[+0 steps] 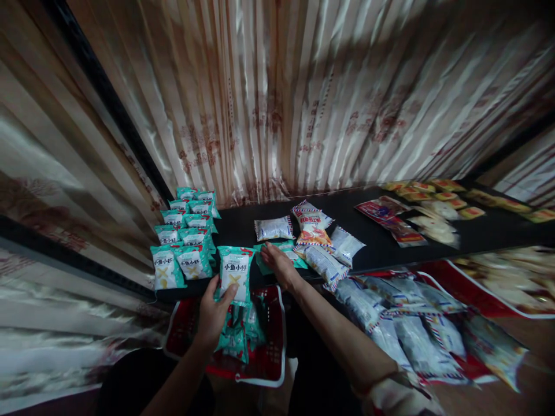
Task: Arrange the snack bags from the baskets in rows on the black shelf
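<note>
My left hand [212, 315] grips a teal-and-white snack bag [235, 277] by its lower part, thumb across the front, which faces me. Another teal snack bag [295, 254] lies on the black shelf, partly covered by my right hand [277, 263], whose fingers are stretched out over it. To the left, upright teal bags [191, 264] stand in two rows running back. Beneath my left hand, a red basket [277, 341] holds more teal bags [236, 341]. Close to my right hand lie striped-edge snack bags [323, 260], with an orange-and-white bag [311, 226] on top.
A second basket at right is heaped with striped-edge bags [416, 329]. Farther along the shelf [234, 225] are red packets [390, 219] and yellow packs [416, 190]. Another red basket [472, 289] stands at far right. Curtains [260, 104] hang behind; a dark post [113, 110] rises at left.
</note>
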Available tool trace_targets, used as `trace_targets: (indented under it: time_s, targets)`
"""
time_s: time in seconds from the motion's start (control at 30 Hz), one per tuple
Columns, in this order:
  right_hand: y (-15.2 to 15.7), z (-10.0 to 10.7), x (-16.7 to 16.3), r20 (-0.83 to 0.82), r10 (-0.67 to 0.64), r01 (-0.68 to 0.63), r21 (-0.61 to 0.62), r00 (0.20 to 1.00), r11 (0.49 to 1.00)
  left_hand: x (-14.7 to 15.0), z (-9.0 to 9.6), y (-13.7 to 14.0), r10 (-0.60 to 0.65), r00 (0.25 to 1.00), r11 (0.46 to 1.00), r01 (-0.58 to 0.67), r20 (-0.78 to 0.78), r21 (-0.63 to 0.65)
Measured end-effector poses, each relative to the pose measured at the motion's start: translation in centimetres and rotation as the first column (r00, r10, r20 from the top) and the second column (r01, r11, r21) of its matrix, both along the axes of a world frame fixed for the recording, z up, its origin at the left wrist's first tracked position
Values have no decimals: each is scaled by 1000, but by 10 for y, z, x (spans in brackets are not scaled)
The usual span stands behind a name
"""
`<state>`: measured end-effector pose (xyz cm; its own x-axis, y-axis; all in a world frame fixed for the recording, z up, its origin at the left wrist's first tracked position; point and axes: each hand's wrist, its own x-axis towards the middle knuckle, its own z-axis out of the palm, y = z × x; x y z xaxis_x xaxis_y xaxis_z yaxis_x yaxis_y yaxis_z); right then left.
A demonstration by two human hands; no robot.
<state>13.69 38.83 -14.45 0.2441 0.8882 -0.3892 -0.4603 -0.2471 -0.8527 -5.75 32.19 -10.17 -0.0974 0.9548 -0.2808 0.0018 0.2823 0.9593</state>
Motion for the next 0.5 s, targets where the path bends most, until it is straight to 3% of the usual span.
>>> trace_targets:
  time_s: [0.1,0.2,0.33,0.5]
  targets:
    - [2,4,12,14,-54,54,30,998,998,10,-6,9,18,999,1000,-17,50,-3]
    - [0,9,15,56,-10,6,75,998,997,22,-10,23,40,994,999,-41,99,13]
    - [-2,23,6,179,210,-231,105,961,967,38,-15,48,68,988,996,-74,137,43]
    - [22,42,0,384,409,-505,193,828,841,52,-19,87,74,992,992,-84,101,92]
